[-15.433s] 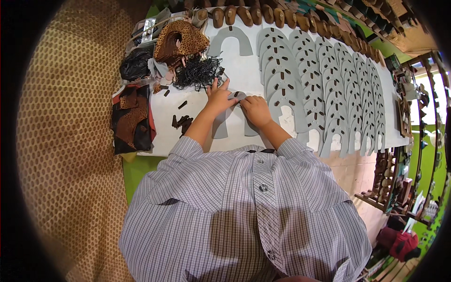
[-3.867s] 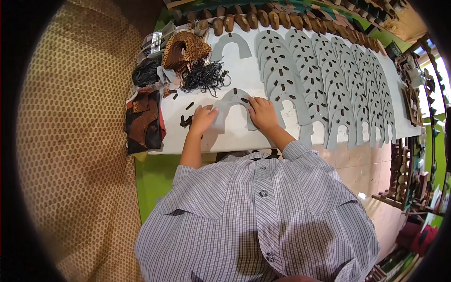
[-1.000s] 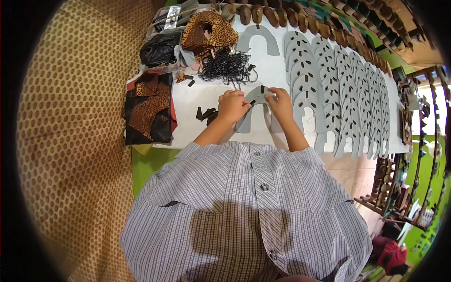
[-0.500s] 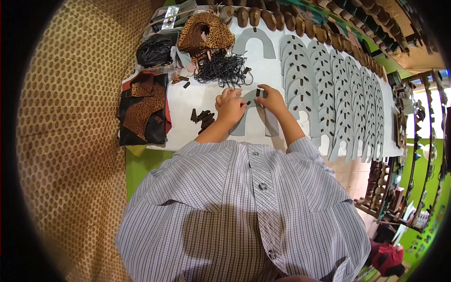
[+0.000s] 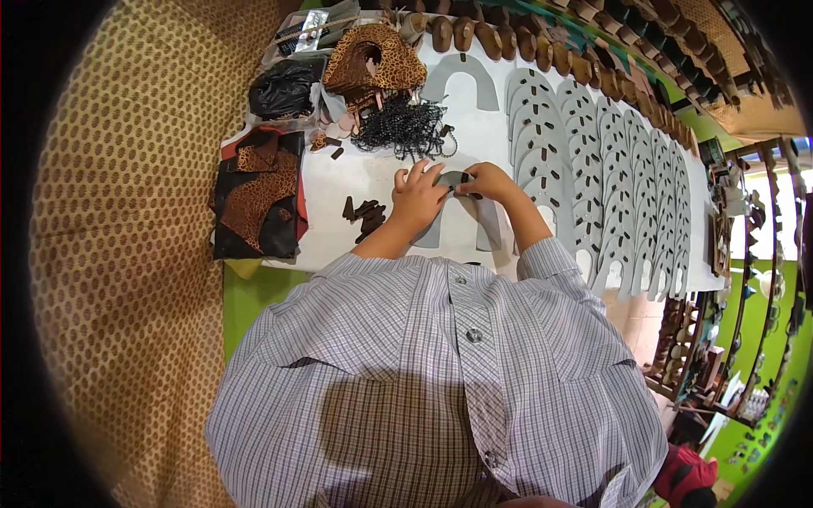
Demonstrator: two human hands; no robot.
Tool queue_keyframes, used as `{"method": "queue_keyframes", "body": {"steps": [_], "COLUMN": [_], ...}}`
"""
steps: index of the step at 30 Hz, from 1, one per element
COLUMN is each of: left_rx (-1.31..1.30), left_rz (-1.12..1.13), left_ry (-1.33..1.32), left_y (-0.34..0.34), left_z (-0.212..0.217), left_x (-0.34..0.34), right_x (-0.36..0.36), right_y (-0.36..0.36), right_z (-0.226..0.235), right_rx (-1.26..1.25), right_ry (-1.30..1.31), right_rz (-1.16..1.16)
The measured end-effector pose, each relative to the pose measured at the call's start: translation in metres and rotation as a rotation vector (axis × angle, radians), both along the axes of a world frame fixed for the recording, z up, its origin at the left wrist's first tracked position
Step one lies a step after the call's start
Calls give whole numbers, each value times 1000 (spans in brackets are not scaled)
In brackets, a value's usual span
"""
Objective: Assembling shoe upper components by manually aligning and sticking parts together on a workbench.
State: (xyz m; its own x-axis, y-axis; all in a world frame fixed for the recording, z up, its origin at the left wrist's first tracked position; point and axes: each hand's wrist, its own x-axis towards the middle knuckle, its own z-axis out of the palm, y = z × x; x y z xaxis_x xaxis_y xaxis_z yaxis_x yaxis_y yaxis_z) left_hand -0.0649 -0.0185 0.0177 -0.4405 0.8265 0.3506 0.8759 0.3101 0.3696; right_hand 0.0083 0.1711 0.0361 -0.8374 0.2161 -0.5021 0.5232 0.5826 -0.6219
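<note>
A flat grey U-shaped piece [image 5: 430, 233], its curved end up, lies on the white table before me. My left hand [image 5: 415, 201] rests over its left side, upper fingers spread, thumb and a fingertip closed on a small dark strip [image 5: 451, 189]. My right hand [image 5: 493, 183] bends over the curve from the right, fingertips drawn together close to the left ones. Beside them another dark tab [image 5: 464, 178] shows on the curve. What the right fingertips pinch is too small to make out. A little pile of dark strips [image 5: 367, 218] lies left of my left hand.
Overlapping rows of grey U-shaped pieces [image 5: 542, 152] with dark tabs cover the table's right side. Another such piece [image 5: 461, 65] lies farther back. Black beaded strands [image 5: 398, 127], leopard-patterned pieces [image 5: 373, 63] and a black bag [image 5: 284, 89] sit back left. Brown footwear [image 5: 489, 40] lines the far edge.
My right hand has shifted slightly down and left, its raised finger now lowered to the curve of the grey piece. The left hand stays nearly in place, its fingertips closer to the right ones.
</note>
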Motion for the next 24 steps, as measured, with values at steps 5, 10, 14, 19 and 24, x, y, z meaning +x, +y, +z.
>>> {"method": "queue_keyframes", "body": {"steps": [5, 10, 14, 19, 24], "left_rx": [25, -72, -95, -20, -110], "left_rz": [-64, -51, -49, -99, -82], "left_ry": [32, 44, 137, 278, 228], "left_y": [-6, -9, -8, -8, -14], "left_z": [-6, -2, 1, 1, 4], "left_x": [1, 6, 9, 13, 18], "right_x": [-5, -5, -5, -4, -7], "right_y": [-7, -12, -12, -12, -19], "right_z": [1, -1, -3, 1, 18], "right_rx": [90, 91, 32, -27, -139], "right_ry": [-24, -13, 30, 16, -5], "right_rz": [45, -33, -57, -104, -335]}}
